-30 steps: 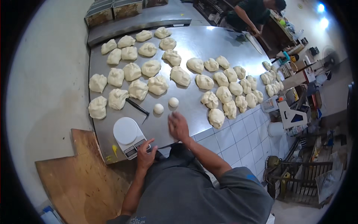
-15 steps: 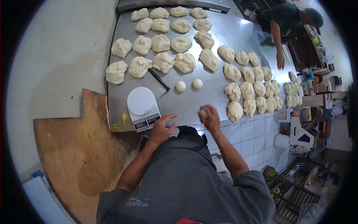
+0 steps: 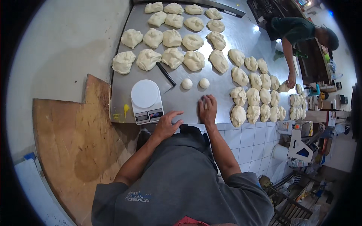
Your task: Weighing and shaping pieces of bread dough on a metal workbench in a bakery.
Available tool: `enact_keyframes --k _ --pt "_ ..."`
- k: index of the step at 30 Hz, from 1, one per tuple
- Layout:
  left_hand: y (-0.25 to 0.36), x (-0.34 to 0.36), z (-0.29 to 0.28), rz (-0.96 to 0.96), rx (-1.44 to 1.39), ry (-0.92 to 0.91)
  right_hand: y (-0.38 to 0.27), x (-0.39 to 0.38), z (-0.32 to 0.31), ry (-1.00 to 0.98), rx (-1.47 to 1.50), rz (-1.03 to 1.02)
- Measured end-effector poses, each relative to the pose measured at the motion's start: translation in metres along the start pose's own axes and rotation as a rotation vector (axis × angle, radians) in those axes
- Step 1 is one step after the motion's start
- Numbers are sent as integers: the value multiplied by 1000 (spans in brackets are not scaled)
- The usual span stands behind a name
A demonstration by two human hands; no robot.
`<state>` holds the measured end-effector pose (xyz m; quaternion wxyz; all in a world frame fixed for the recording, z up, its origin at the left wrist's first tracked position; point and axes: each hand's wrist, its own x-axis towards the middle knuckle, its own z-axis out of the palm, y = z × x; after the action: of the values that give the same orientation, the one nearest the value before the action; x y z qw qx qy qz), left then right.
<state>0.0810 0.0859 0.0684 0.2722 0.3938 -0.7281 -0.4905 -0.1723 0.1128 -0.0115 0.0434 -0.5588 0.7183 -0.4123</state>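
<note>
A: Where are the hands?

B: Both at the near edge of the steel table (image 3: 226, 34); the left hand (image 3: 167, 125) rests there with fingers loosely spread, clamped on nothing, just right of the white scale (image 3: 146, 101); the right hand (image 3: 207, 109) lies palm down on the metal, fingers together, cupped over a piece of dough (image 3: 203, 100) of which only a sliver shows at the fingertips.

A: So is it gripped?

B: Covered and pressed under the palm rather than pinched; how tightly, I cannot tell.

A: What lies beyond?

B: Two small dough balls (image 3: 195, 83) side by side, just beyond the right hand; a dark scraper (image 3: 166, 74) lies slantwise to their left, between the scale and the far rows of large dough lumps (image 3: 171, 56); more lumps (image 3: 252, 96) are clustered to the right.

A: Anyone else?

B: A person in a dark green shirt (image 3: 292, 30) at the far right, one hand (image 3: 290, 81) down on the table near the right-hand lumps; a wooden board (image 3: 68, 139) lies to the left, below the table.
</note>
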Motion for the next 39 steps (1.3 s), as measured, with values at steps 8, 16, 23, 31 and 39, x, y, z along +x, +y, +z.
enact_keyframes --k 8,16,23,31,39 --pt "6 11 0 -77 -12 -36 -3 -4 -46 -263 -197 -97" --pt "-4 78 12 36 101 -14 -15 103 -88 -302 -75 71" --pt "-12 144 41 153 360 169 40 101 -40 8 -316 -129" --pt "-42 179 58 154 579 136 21 121 -22 -392 -175 -267" --pt "-17 172 39 -18 332 90 24 127 -6 -485 46 -165"
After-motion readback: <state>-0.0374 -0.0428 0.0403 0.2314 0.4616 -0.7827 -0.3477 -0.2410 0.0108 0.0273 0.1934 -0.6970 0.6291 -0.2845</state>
